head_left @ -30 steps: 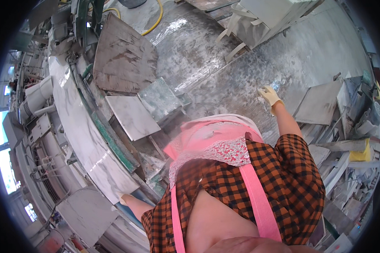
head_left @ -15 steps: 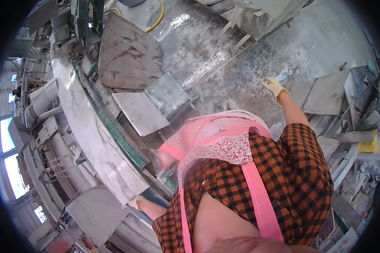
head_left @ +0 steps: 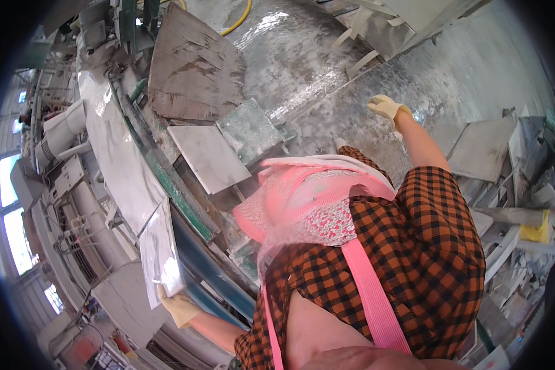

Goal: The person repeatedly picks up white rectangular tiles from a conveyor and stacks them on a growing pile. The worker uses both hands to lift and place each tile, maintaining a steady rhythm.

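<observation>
My left hand (head_left: 177, 307), in a pale cream glove, reaches out at the lower left. Its fingers grip the lower end of a short, glossy white marble piece (head_left: 161, 246) with grey veins. This piece is tilted and angled away from the long white marble slab (head_left: 114, 148), with a dark seam between them. My right hand (head_left: 385, 108), gloved alike, hangs in the air above the wet grey floor at the right. Its fingers are loosely bent and a little apart, with nothing visible in them.
Dark blue rollers (head_left: 219, 280) lie beside the marble piece, near a green-edged rail (head_left: 172, 191). A white tile (head_left: 209, 157), a greenish slab (head_left: 248, 131) and a large stained board (head_left: 194, 68) lean ahead. Stacked stone offcuts (head_left: 484, 148) stand at the right.
My left hand has come farther out and now grips the short marble piece, which has swung apart from the long slab. My right hand has shifted left and slightly upward.
</observation>
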A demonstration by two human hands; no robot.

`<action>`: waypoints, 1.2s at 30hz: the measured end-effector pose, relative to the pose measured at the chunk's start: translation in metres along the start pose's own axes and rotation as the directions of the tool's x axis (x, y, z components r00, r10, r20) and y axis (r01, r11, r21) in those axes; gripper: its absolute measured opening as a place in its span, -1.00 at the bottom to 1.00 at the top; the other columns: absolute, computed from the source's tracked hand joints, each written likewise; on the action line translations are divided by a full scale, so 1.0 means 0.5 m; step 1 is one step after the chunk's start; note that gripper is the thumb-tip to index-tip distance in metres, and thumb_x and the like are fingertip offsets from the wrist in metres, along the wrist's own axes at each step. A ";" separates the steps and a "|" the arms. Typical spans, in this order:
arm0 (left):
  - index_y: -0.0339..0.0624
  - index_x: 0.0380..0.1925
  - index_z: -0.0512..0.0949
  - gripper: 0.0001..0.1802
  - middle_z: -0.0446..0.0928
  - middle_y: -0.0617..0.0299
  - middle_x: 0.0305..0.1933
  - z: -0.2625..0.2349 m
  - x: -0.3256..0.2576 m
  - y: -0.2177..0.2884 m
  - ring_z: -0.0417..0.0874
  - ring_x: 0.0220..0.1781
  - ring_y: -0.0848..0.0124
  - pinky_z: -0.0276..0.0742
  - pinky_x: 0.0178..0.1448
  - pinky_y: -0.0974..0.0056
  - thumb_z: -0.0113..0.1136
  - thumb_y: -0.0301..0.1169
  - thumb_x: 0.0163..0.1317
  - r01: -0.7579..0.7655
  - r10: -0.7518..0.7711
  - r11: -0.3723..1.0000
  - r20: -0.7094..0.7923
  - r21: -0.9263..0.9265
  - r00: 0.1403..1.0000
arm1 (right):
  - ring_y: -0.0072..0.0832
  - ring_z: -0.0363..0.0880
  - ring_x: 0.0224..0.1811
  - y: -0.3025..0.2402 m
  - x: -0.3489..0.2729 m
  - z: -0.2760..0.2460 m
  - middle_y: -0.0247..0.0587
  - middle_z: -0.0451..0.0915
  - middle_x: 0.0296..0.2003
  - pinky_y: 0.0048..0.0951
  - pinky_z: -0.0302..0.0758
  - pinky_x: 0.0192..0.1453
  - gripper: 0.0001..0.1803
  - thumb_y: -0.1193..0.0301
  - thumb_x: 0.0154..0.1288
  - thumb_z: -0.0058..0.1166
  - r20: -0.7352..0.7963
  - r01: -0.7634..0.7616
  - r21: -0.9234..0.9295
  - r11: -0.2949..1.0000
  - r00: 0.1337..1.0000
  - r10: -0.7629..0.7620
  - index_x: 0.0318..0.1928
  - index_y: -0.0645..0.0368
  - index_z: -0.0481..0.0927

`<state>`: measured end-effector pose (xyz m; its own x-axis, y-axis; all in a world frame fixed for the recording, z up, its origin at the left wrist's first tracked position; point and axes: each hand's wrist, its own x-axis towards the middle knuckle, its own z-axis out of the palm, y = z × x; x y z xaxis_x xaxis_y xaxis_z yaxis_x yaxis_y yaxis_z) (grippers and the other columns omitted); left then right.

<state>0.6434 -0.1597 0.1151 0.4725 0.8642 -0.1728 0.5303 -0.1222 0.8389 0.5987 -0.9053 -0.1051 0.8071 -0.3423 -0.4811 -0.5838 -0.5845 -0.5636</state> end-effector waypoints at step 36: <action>-0.47 -0.18 0.59 -0.63 0.65 0.08 -0.25 1.734 -0.689 0.647 0.64 -0.24 0.28 0.55 -0.12 0.19 0.32 -0.38 0.07 -0.728 0.140 0.658 0.919 0.192 0.369 | -0.58 0.57 -0.46 0.094 0.649 -1.188 -0.31 0.59 -0.43 -0.55 0.52 -0.35 -0.67 0.28 0.46 0.01 -0.768 0.174 0.326 0.929 0.622 0.153 0.04 0.23 0.62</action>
<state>1.2625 -0.9200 -0.0014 0.8956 -0.1464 -0.4201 0.1400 -0.8036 0.5785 0.8858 -1.4809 0.1112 0.4803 -0.8673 0.1308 -0.4305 -0.3630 -0.8264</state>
